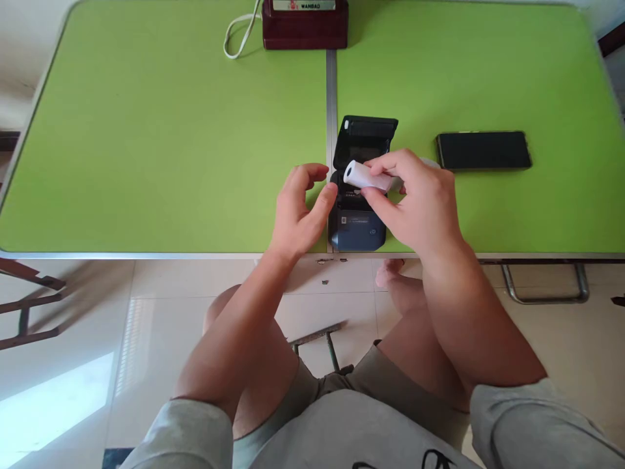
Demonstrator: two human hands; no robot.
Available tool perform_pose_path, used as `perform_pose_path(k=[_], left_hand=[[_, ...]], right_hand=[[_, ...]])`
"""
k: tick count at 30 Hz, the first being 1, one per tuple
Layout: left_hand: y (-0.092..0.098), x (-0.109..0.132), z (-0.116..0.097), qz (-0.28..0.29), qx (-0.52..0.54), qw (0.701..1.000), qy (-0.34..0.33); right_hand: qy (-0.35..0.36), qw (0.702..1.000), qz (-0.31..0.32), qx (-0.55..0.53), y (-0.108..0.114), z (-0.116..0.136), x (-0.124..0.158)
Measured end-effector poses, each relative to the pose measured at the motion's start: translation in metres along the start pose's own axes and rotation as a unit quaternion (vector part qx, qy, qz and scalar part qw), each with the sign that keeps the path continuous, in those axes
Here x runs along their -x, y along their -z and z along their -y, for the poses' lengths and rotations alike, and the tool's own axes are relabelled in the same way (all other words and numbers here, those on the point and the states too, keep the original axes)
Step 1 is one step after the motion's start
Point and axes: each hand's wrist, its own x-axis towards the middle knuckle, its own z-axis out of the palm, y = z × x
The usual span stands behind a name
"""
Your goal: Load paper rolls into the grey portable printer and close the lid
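Observation:
A small dark label printer (359,229) lies at the table's front edge with its lid (366,133) swung up and back. Over its paper bay, a white paper roll (364,176) with a dark core hole is pinched between the thumb and fingers of my right hand (420,195). My left hand (303,208) is at the printer's left side, thumb and fingers apart with nothing between them; its thumb tip is at the printer's edge, and whether it touches cannot be made out. Part of something pale shows behind my right hand.
A black phone (483,150) lies on the green table (170,130) to the right. At the back stands a dark red box (305,29) marked WANBAO, a white cord (239,36) beside it. A metal strip (331,91) divides the tabletop.

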Motion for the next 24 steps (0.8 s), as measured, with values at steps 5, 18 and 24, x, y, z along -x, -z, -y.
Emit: perform_pose_path(k=[5, 18, 24], left_hand=[[-0.007, -0.002, 0.002, 0.047, -0.021, 0.999, -0.008], [-0.001, 0.002, -0.001, 0.089, -0.035, 0.995, -0.007], [-0.002, 0.003, 0.003, 0.077, -0.007, 0.997, 0.020]], right_hand=[[-0.020, 0.995, 0.047, 0.084, 0.002, 0.008, -0.007], [-0.060, 0.995, 0.057, 0.052, -0.003, 0.004, -0.012], [-0.081, 0.994, 0.062, 0.039, -0.012, 0.002, -0.011]])
